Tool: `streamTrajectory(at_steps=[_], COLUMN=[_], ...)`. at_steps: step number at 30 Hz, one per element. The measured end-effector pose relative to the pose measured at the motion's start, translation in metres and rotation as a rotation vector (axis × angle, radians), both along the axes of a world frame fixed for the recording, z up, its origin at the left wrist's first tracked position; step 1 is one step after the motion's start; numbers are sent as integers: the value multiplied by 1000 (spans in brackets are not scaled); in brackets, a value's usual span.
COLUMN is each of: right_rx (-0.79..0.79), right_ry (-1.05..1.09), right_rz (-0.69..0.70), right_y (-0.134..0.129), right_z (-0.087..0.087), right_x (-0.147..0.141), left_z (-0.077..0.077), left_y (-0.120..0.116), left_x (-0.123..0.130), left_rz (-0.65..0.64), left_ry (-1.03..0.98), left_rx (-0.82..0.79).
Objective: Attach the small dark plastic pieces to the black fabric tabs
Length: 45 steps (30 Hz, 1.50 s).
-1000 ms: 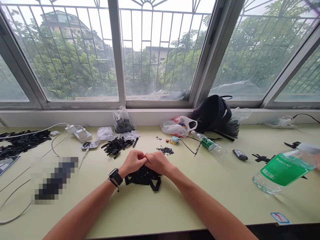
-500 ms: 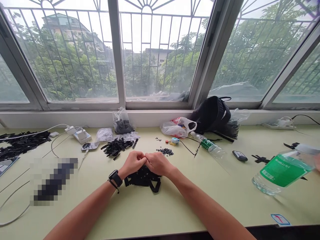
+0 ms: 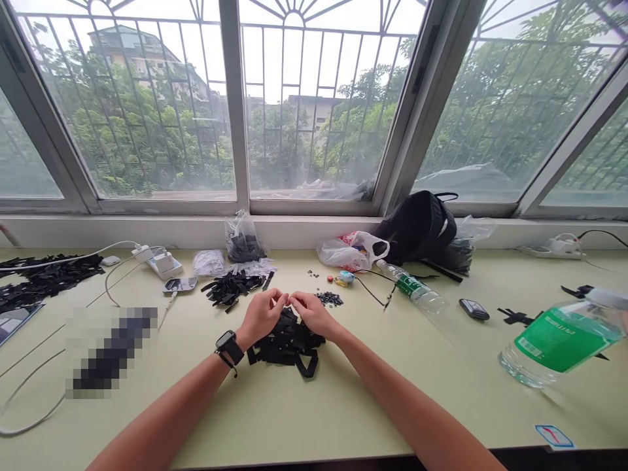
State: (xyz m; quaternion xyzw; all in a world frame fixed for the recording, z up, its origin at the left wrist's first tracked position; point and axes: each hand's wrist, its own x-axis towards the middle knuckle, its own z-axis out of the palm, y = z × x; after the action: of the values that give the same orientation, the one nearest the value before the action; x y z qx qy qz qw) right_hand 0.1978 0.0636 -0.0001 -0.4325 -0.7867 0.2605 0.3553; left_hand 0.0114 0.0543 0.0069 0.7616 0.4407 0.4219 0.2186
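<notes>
"What are the hands doing?"

"The left hand (image 3: 262, 318) and the right hand (image 3: 313, 314) are half closed. Their fingertips (image 3: 281, 299) almost meet in the middle of the frame."

"Are they holding something?"

"I can't tell. It's too small to see."

"Where's the black stuff?"

"The heap of black straps (image 3: 287, 343) is on the bench (image 3: 343, 409), low in the middle of the frame, right under the hands."

"What's next to them?"

"A pile of black beads (image 3: 330, 299) is just past the right hand. A pile of black strips (image 3: 230, 288) is just past the left hand."
</notes>
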Motion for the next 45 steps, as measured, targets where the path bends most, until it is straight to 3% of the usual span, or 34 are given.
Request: streamTrajectory(at_steps=[4, 12, 22, 28, 36, 45], right_rx=[18, 56, 136, 13, -142, -84], right_ry=[-12, 173, 203, 278, 202, 132], right_rz=[-21, -5, -46, -74, 122, 161], right_y=[-2, 0, -6, -2, -3, -3], right_z=[0, -8, -1, -3, -7, -11], right_x=[-4, -5, -7, -5, -6, -6], left_z=[-1, 0, 0, 5, 5, 2], left_y=[1, 2, 1, 1, -1, -4], left_x=[-1, -3, -2, -5, -5, -4], left_rz=[44, 57, 37, 64, 21, 26], left_ry=[18, 17, 54, 64, 109, 178], left_rx=[-7, 0, -28, -14, 37, 68])
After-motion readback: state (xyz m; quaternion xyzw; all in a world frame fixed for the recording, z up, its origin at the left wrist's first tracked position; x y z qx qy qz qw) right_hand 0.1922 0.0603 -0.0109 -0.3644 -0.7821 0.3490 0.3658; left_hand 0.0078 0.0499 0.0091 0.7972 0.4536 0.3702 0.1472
